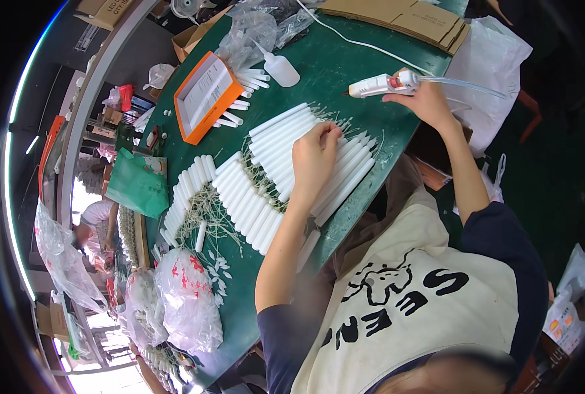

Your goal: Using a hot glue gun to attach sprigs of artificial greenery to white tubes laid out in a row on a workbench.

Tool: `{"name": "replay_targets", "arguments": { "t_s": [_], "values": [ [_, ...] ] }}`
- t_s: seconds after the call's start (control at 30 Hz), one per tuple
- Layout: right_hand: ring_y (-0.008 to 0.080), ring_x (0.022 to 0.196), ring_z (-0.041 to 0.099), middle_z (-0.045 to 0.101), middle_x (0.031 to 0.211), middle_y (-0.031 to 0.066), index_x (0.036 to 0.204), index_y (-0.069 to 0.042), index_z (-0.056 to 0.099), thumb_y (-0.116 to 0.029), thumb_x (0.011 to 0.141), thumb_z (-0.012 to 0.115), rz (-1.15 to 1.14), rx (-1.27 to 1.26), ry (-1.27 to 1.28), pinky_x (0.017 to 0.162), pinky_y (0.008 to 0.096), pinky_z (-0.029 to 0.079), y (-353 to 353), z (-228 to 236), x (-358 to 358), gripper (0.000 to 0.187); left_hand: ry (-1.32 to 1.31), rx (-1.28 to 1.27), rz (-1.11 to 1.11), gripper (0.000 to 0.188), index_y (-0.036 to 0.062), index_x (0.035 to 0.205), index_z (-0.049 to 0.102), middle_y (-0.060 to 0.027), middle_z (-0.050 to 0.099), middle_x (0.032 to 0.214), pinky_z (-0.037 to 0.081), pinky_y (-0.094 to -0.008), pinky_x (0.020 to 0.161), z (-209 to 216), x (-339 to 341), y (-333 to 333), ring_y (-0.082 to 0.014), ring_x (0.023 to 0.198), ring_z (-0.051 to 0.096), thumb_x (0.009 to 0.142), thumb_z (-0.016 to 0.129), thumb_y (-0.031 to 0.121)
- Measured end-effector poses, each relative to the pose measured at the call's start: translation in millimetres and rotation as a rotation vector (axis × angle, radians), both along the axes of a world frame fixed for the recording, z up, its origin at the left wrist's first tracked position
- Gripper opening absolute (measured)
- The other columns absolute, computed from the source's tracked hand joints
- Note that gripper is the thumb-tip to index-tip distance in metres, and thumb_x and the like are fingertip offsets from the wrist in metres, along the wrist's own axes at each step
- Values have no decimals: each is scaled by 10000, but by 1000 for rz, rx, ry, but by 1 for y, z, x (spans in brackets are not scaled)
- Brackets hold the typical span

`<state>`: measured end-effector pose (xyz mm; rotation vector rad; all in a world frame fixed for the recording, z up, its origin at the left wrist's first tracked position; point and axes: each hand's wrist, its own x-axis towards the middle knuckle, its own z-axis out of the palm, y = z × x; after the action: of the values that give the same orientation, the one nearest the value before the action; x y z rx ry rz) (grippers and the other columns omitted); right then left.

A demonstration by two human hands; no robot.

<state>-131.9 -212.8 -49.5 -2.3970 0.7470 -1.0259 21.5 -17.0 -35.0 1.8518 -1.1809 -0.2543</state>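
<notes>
My right hand is wrapped round a white glue gun, its nozzle to the left over the table. A clear glue stick or tube trails from the gun's back. My left hand is closed in a pinch above a row of long white tubes; whatever its fingertips hold is too small to make out. Thin wires stick out at the far ends of these tubes. A second row of white tubes lies to the left, with a tangle of pale wires beside it.
On the green table are a white squeeze bottle, an orange box, flattened cardboard and a plastic bag. Small white pieces lie near that bag. A white cable crosses the back. Another person is at far left.
</notes>
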Motion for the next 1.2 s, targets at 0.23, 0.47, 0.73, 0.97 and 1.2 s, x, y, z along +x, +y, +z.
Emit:
{"name": "replay_targets", "arguments": {
  "t_s": [0.23,0.47,0.73,0.97,1.2],
  "values": [
    [354,691,613,640,740,178,869,9,638,-400,669,765,32,207,-124,642,374,477,-31,-4,35,472,-13,0,21,165,15,891,639,-141,651,745,477,-319,648,-4,3,3,-279,682,633,840,558,150],
    [289,723,623,647,793,165,900,29,623,-314,668,782,95,211,-115,684,341,471,-44,-10,50,443,8,4,16,177,-39,923,627,-92,668,778,480,-240,642,-11,9,7,-130,698,639,849,573,113],
    [281,907,606,630,968,165,1085,4,545,-269,669,785,15,36,-240,807,341,449,-47,-24,32,552,-30,17,8,175,-37,921,632,-97,668,769,475,-239,636,-8,7,3,-134,695,640,837,583,109],
    [211,513,449,445,576,49,700,-52,481,-103,655,782,-301,-357,-418,489,332,365,28,-43,-1,308,-82,-26,22,175,32,871,651,-169,639,746,474,-362,622,-7,9,7,-323,699,625,817,596,188],
    [200,422,458,452,530,32,735,-76,520,-30,665,682,744,-389,-575,399,301,339,124,18,38,182,-177,-48,64,121,63,807,656,-123,633,681,471,-378,575,-12,6,6,-307,622,611,778,617,173]
  ]
}}
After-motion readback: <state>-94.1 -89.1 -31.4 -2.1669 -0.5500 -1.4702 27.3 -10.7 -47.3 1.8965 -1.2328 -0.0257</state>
